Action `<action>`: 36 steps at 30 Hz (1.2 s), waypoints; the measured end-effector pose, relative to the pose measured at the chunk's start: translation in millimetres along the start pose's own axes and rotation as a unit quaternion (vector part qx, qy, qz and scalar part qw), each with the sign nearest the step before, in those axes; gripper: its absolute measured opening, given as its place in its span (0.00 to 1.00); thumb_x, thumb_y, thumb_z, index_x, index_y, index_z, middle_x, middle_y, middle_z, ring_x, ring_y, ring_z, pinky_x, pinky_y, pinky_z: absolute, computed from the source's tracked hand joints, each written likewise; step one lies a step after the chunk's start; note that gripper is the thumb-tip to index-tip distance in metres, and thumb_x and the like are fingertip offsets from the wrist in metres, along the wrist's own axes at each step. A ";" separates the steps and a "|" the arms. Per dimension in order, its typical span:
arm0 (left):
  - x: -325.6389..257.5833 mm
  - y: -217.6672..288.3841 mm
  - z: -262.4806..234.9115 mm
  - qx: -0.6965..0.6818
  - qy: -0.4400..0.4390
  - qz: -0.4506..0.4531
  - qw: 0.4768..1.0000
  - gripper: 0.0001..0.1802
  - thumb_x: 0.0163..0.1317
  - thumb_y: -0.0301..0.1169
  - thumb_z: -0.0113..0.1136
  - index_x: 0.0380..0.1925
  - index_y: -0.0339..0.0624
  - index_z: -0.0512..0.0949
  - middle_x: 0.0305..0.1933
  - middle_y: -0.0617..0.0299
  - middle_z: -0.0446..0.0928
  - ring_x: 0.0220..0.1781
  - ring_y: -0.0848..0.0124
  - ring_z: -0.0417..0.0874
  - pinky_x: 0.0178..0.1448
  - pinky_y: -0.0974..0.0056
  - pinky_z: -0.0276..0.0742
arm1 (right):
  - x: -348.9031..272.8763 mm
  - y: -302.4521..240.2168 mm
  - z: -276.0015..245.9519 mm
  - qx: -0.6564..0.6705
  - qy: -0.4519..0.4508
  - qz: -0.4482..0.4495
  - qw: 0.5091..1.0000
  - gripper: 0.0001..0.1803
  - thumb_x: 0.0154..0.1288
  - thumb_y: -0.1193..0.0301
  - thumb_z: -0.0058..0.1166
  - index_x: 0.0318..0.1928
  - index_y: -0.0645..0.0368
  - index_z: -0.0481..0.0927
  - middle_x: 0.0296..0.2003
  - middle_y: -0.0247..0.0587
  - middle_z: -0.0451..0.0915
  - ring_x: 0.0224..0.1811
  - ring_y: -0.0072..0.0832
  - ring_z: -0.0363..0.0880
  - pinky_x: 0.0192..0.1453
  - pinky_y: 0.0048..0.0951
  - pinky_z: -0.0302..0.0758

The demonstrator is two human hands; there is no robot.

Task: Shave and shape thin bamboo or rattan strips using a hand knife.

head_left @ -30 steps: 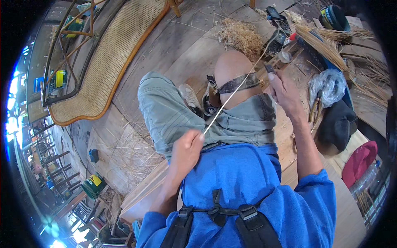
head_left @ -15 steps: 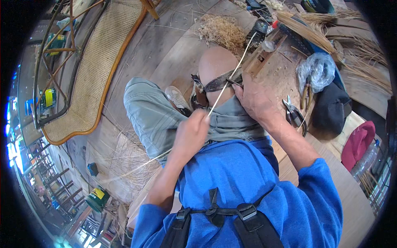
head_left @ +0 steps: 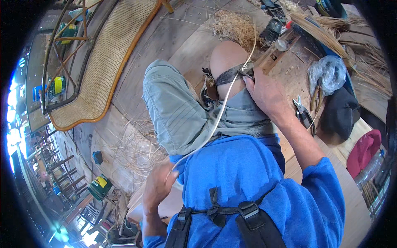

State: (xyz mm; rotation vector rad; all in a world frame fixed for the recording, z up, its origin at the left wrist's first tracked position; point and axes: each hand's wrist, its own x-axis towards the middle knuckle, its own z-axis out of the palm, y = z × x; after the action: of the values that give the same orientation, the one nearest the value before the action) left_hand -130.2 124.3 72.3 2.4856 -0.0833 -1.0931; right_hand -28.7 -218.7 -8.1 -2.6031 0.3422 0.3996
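Observation:
A long pale rattan strip [head_left: 219, 118] runs slantwise from above my bare knee [head_left: 229, 55] down to my left hand [head_left: 160, 182]. That hand is closed round the strip beside my left hip, slightly blurred. On the knee a dark band [head_left: 226, 77] is tied, and the strip passes over it. My right hand [head_left: 268, 91] rests against the outer side of this knee. Its thumb and fingers close at the band, around a small dark piece that I cannot make out, where the strip crosses.
Pliers [head_left: 304, 112], a clear plastic bag [head_left: 328, 74], a black cap [head_left: 341, 113] and a maroon cap [head_left: 364, 153] lie to the right. Curly shavings [head_left: 235, 28] are ahead. A woven cane chair [head_left: 103, 62] lies at left, with loose strands [head_left: 134, 144] on the floor.
My left hand has moved from near my lap down and left to my hip, drawing the strip along. The strip's far end now reaches less far past the knee. My right hand stays at the knee.

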 end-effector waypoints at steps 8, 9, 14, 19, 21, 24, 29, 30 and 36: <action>178.3 153.8 -2.9 -0.038 0.134 0.125 0.982 0.20 0.60 0.47 0.50 0.31 0.38 0.74 0.24 0.48 0.77 0.30 0.50 0.79 0.36 0.52 0.73 | -3.1 -3.3 0.2 -0.007 -0.018 0.010 1.000 0.19 0.65 0.57 0.41 0.43 0.61 0.68 0.30 0.58 0.79 0.35 0.54 0.78 0.40 0.49 0.73; 196.0 156.0 6.3 0.021 0.182 0.148 0.972 0.22 0.60 0.49 0.51 0.28 0.38 0.74 0.22 0.47 0.76 0.28 0.48 0.79 0.33 0.51 0.73 | -3.0 -1.1 0.8 0.001 -0.018 0.011 1.000 0.18 0.65 0.57 0.41 0.43 0.60 0.67 0.29 0.58 0.79 0.35 0.54 0.78 0.39 0.50 0.73; 207.4 148.7 18.3 -0.044 0.136 0.179 0.973 0.21 0.58 0.46 0.54 0.24 0.36 0.75 0.23 0.45 0.76 0.29 0.52 0.80 0.32 0.53 0.71 | -2.0 0.2 -2.0 0.000 -0.008 0.031 0.999 0.18 0.65 0.57 0.42 0.43 0.59 0.68 0.29 0.58 0.78 0.34 0.54 0.77 0.38 0.51 0.72; 205.4 147.0 25.6 -0.104 0.158 0.171 0.967 0.20 0.60 0.42 0.54 0.22 0.33 0.74 0.21 0.45 0.75 0.25 0.54 0.78 0.30 0.55 0.69 | 1.5 1.0 -0.8 -0.020 0.004 0.024 1.000 0.17 0.65 0.57 0.43 0.41 0.59 0.69 0.25 0.56 0.78 0.30 0.52 0.78 0.33 0.49 0.73; 202.9 147.2 20.0 -0.092 0.161 0.240 0.953 0.19 0.61 0.39 0.52 0.21 0.32 0.72 0.19 0.45 0.72 0.21 0.56 0.74 0.28 0.56 0.67 | 1.7 0.9 3.7 -0.015 0.010 0.008 1.000 0.17 0.64 0.57 0.44 0.40 0.59 0.69 0.25 0.55 0.78 0.29 0.52 0.78 0.32 0.48 0.74; 168.2 125.5 7.2 -0.134 0.066 0.215 0.965 0.18 0.61 0.37 0.51 0.20 0.32 0.69 0.17 0.46 0.68 0.19 0.62 0.70 0.27 0.57 0.65 | 1.9 7.3 7.2 -0.011 0.036 0.021 0.999 0.17 0.64 0.57 0.45 0.39 0.60 0.69 0.24 0.55 0.78 0.28 0.51 0.78 0.31 0.47 0.74; 85.0 61.1 -5.9 -0.095 -0.022 0.113 0.989 0.16 0.61 0.35 0.52 0.19 0.34 0.69 0.17 0.48 0.67 0.18 0.57 0.70 0.26 0.58 0.65 | 0.0 14.1 11.7 -0.012 0.067 0.026 0.997 0.17 0.63 0.57 0.45 0.39 0.60 0.69 0.24 0.55 0.78 0.28 0.50 0.78 0.31 0.47 0.74; 73.6 48.4 -6.0 -0.101 -0.032 0.109 0.988 0.17 0.61 0.35 0.52 0.18 0.34 0.68 0.16 0.50 0.66 0.17 0.60 0.68 0.25 0.59 0.64 | -0.6 13.6 10.7 -0.012 0.063 0.038 0.997 0.17 0.63 0.57 0.45 0.39 0.60 0.69 0.24 0.55 0.78 0.28 0.51 0.78 0.32 0.48 0.74; -28.0 -3.9 -51.3 -0.112 -0.002 -0.045 0.993 0.17 0.57 0.36 0.55 0.15 0.35 0.70 0.14 0.57 0.66 0.17 0.71 0.66 0.23 0.63 0.62 | 4.2 12.2 2.4 0.018 0.034 0.081 0.996 0.17 0.64 0.58 0.45 0.40 0.61 0.70 0.28 0.58 0.78 0.34 0.53 0.78 0.39 0.49 0.72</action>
State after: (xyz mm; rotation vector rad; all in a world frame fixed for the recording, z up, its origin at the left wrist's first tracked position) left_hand -113.2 152.1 121.0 2.3045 0.1455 -1.0800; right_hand -29.1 -228.7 -16.6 -2.5672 0.5811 0.3556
